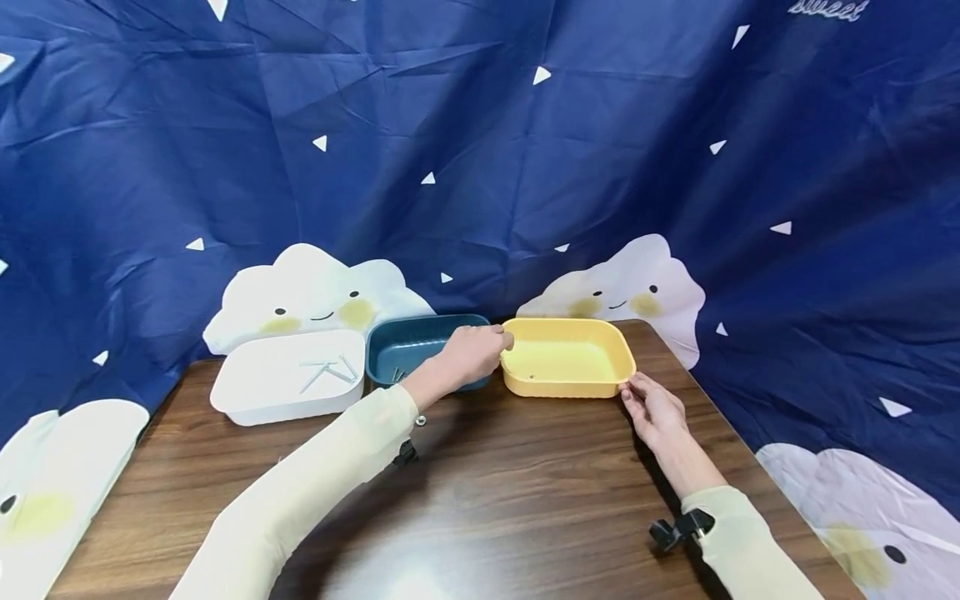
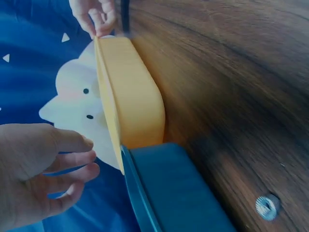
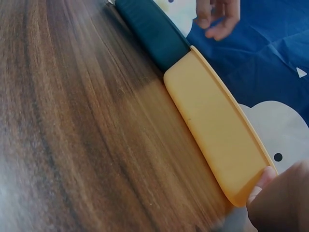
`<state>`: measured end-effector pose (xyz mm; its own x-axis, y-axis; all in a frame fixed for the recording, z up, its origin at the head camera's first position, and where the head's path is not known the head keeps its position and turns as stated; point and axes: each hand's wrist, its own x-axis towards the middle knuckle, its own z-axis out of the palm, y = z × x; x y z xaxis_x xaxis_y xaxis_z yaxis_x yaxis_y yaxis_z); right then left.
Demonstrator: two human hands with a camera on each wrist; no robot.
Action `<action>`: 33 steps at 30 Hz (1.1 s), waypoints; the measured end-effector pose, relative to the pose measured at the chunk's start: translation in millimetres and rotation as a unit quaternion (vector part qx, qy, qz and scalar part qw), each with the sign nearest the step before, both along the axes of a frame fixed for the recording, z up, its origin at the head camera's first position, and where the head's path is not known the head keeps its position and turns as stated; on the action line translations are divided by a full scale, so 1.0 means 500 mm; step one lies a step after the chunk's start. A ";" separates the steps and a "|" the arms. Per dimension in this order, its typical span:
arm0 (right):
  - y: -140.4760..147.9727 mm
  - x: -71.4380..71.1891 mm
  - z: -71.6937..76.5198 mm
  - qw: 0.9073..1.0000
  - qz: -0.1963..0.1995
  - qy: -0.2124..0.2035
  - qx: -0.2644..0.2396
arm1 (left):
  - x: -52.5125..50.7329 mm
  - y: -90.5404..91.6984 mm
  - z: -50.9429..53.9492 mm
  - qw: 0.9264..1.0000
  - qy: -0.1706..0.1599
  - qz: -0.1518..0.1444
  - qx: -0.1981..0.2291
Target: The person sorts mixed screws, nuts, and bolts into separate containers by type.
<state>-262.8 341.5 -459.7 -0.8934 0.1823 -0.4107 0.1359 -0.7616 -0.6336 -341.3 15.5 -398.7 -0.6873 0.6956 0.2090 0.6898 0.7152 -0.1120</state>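
My right hand [image 1: 654, 408] pinches the near right corner of a yellow plastic bin [image 1: 567, 389], its thumb on the rim in the right wrist view. A tiny object [image 1: 532, 377] lies on that bin's floor. My left hand [image 1: 474, 350] hovers over the place where the yellow bin meets a dark teal bin [image 1: 405, 333]. In the left wrist view its fingers [image 2: 72, 161] are loosely bent, with nothing seen between them. A few thin screws [image 1: 398, 375] lie inside the teal bin, partly hidden by my left arm.
A white bin [image 1: 292, 410] at the left holds several long screws [image 1: 330, 372]. One metal nut [image 1: 421, 421] lies on the wooden table [image 1: 525, 492] in front of the teal bin. Behind the bins hangs a blue cloth [image 1: 465, 108] with clouds.
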 end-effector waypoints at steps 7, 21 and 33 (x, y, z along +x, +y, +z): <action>-0.007 -0.006 0.004 1.000 -0.002 0.005 -0.009 | 0.042 -0.078 -0.001 0.999 0.026 -0.009 0.026; 0.012 0.000 0.014 0.999 -0.028 -0.026 -0.029 | 0.116 -0.190 -0.058 0.998 0.031 -0.012 0.053; -0.008 -0.010 0.006 0.998 -0.013 -0.041 -0.046 | 0.150 -0.242 -0.145 0.993 -0.058 0.097 0.029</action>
<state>-267.7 337.4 -456.8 -0.8512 0.1626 -0.4990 0.1652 -0.8195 -0.5488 -266.5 -105.7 -471.4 -0.8293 0.5365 0.1565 0.5438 0.8392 0.0044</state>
